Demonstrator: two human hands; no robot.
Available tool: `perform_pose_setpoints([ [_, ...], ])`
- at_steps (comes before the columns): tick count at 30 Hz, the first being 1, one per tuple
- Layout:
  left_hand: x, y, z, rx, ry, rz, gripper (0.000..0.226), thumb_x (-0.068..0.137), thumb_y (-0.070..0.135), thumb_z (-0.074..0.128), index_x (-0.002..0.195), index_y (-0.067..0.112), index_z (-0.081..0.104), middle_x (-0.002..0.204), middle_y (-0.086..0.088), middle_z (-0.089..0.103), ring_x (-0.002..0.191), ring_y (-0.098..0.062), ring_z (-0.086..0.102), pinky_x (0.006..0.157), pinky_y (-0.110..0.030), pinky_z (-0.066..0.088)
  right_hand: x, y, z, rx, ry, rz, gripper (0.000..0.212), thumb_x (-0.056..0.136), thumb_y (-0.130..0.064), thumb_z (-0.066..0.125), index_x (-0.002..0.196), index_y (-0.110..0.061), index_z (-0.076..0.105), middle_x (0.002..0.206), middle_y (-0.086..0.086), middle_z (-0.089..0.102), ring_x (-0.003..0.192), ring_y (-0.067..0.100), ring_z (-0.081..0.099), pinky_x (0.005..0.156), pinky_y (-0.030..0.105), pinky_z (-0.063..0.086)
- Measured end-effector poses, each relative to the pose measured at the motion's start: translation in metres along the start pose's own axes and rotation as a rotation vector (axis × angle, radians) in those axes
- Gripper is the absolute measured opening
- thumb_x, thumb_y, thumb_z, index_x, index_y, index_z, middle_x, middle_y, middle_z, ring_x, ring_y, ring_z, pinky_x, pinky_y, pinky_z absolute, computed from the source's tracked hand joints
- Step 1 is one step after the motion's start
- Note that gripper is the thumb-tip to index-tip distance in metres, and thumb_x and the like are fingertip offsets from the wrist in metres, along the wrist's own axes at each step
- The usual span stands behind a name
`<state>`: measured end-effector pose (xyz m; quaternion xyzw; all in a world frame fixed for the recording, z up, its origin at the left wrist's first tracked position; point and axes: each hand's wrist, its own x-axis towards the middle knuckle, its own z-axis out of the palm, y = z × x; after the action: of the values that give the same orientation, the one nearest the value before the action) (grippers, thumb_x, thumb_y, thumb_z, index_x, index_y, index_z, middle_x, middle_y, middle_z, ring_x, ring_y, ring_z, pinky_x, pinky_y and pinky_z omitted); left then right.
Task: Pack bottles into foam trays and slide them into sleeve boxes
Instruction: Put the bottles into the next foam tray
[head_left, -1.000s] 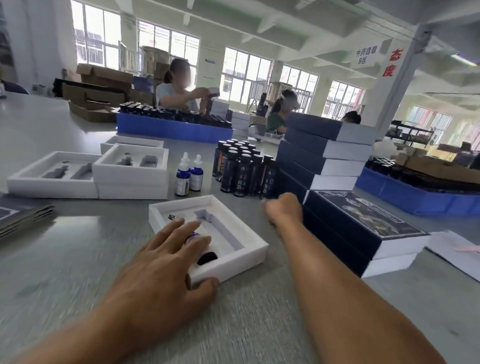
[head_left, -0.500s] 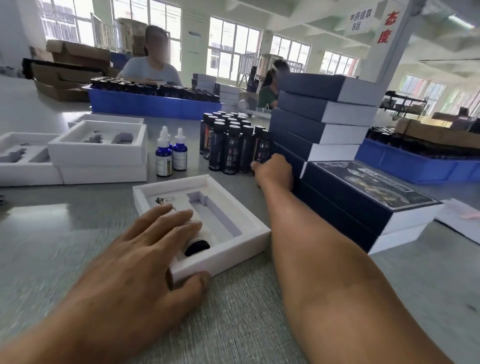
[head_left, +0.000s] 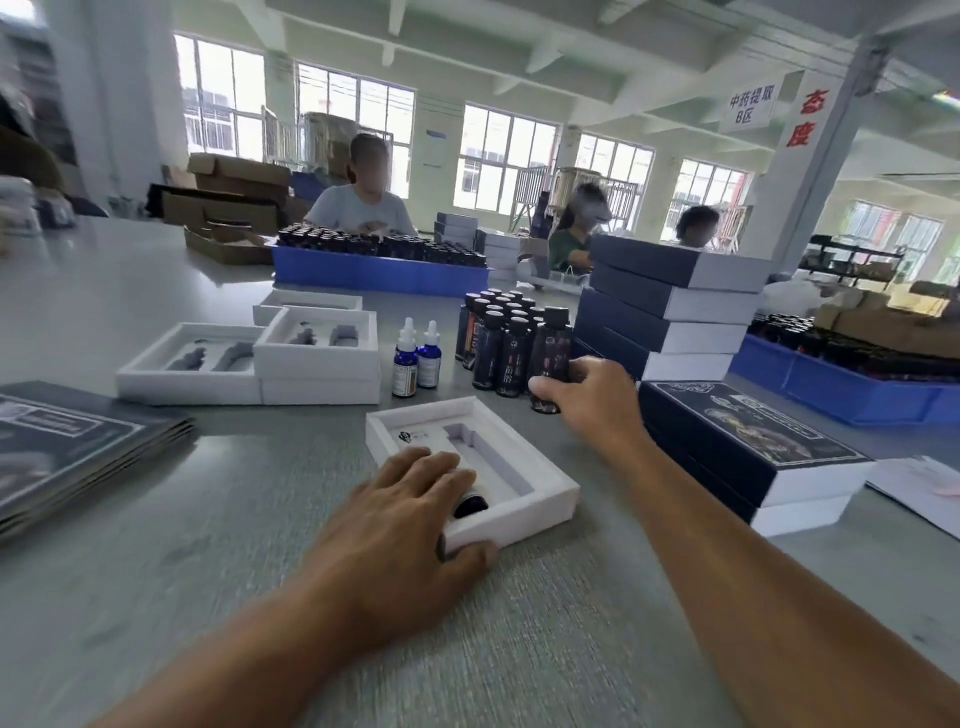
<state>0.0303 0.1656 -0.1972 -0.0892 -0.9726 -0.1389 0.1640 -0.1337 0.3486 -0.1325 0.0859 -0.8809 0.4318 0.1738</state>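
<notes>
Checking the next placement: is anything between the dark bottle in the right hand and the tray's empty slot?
Nothing visible. The right hand grips the dark bottle; the empty slot lies open beside the left hand.

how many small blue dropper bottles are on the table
2: left dropper bottle and right dropper bottle, side by side between the stacked foam trays and the dark bottles.

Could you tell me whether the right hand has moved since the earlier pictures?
Yes. The right hand earlier reached low against the stacked sleeve boxes; now it has come back toward the foam tray, gripping a dark bottle.
</notes>
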Motion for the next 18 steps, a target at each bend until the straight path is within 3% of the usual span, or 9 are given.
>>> perform_pose_setpoints([
  [3,-0.003,0.003,-0.004,0.043,0.017,0.014,0.086,0.076,0.085,0.020,0.147,0.037,0.026,0.156,0.014,0.024,0.144,-0.012,0.011,0.115,-0.039,0.022,-0.033,-0.027,-0.012,-0.004,-0.121,-0.119,0.027,0.079,-0.045,0.078,0.089,-0.021,0.074,0.077,-0.010,0.073,0.070,0.005,0.068,0.061,0.023,0.047],
  [5,-0.004,0.005,-0.006,0.062,0.022,0.015,0.085,0.075,0.086,0.019,0.145,0.037,0.030,0.154,0.012,0.028,0.142,-0.014,0.016,0.112,-0.040,0.024,-0.054,-0.036,-0.011,-0.081,-0.227,-0.172,0.044,0.079,-0.052,0.076,0.109,-0.020,0.071,0.087,-0.009,0.073,0.076,0.007,0.069,0.069,0.027,0.054],
  [7,-0.005,0.006,-0.006,0.069,0.026,0.008,0.087,0.075,0.086,0.019,0.146,0.037,0.028,0.155,0.012,0.028,0.142,-0.015,0.017,0.113,-0.041,0.023,-0.068,-0.040,-0.006,-0.270,-0.264,-0.243,0.066,0.079,-0.056,0.072,0.133,-0.023,0.057,0.100,-0.004,0.073,0.086,0.012,0.069,0.078,0.037,0.058],
  [9,-0.005,0.006,-0.006,0.073,0.046,0.007,0.085,0.076,0.085,0.021,0.147,0.037,0.026,0.155,0.011,0.029,0.142,-0.015,0.018,0.112,-0.041,0.024,-0.076,-0.042,-0.002,-0.484,-0.271,-0.309,0.071,0.080,-0.059,0.069,0.142,-0.032,0.047,0.108,-0.001,0.072,0.091,0.017,0.068,0.079,0.038,0.057],
  [13,-0.004,0.005,-0.005,0.088,0.064,0.018,0.080,0.078,0.082,0.025,0.145,0.038,0.029,0.151,0.010,0.035,0.139,-0.016,0.024,0.108,-0.041,0.029,-0.080,-0.042,0.002,-0.650,-0.274,-0.386,0.052,0.084,-0.062,0.064,0.131,-0.039,0.061,0.120,-0.004,0.070,0.106,0.019,0.063,0.081,0.034,0.052],
  [18,-0.003,0.003,-0.002,0.078,0.083,0.020,0.078,0.078,0.080,0.030,0.143,0.037,0.033,0.148,0.013,0.037,0.135,-0.013,0.023,0.104,-0.040,0.030,-0.077,-0.041,-0.001,-0.593,-0.401,-0.335,0.041,0.091,-0.060,0.056,0.118,-0.034,0.072,0.112,-0.002,0.069,0.100,0.019,0.061,0.086,0.041,0.053],
])
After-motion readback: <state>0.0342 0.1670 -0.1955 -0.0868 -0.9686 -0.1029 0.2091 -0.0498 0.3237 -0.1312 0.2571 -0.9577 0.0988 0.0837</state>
